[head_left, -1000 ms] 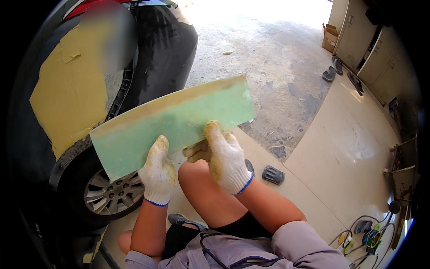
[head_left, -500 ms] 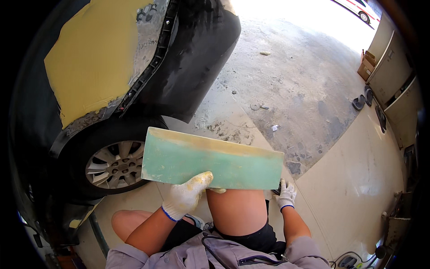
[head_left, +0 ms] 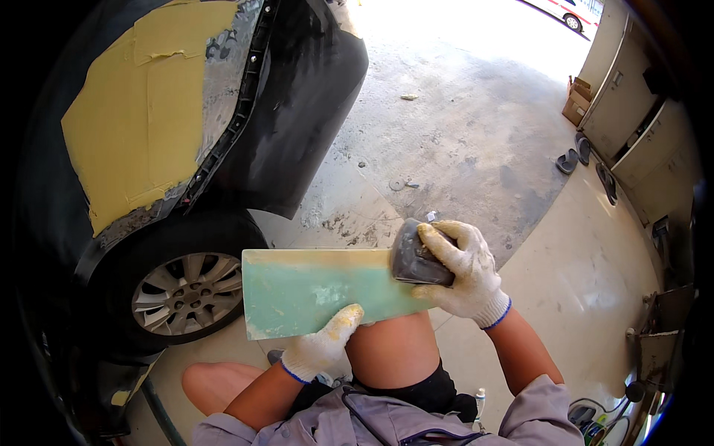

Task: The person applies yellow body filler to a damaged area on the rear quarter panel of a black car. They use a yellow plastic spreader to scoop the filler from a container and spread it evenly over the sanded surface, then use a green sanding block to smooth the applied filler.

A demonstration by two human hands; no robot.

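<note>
A wide pale green putty spreader (head_left: 290, 290) with a yellowish far edge lies across in front of me, above my raised knee. My left hand (head_left: 325, 343), in a stained white knit glove, grips its near edge, thumb on top and fingers mostly hidden beneath. My gloved right hand (head_left: 467, 269) is closed around a dark grey block (head_left: 416, 253) with rounded corners, its kind unclear. That block overlaps the spreader's right end; whether they touch I cannot tell. To the left, yellow filler (head_left: 141, 111) covers a large patch of the dark car body (head_left: 305, 111).
The car wheel (head_left: 190, 290) stands just left of the spreader. Dark slippers (head_left: 573, 156) and a cardboard box (head_left: 578, 100) sit by the pale cabinets (head_left: 625, 82) at right. Small debris dots the concrete floor (head_left: 454, 134). Cables lie at lower right.
My right hand has come up from low beside my right knee to the spreader's right end, now with the dark block. The spreader has tilted level and sits slightly lower in view.
</note>
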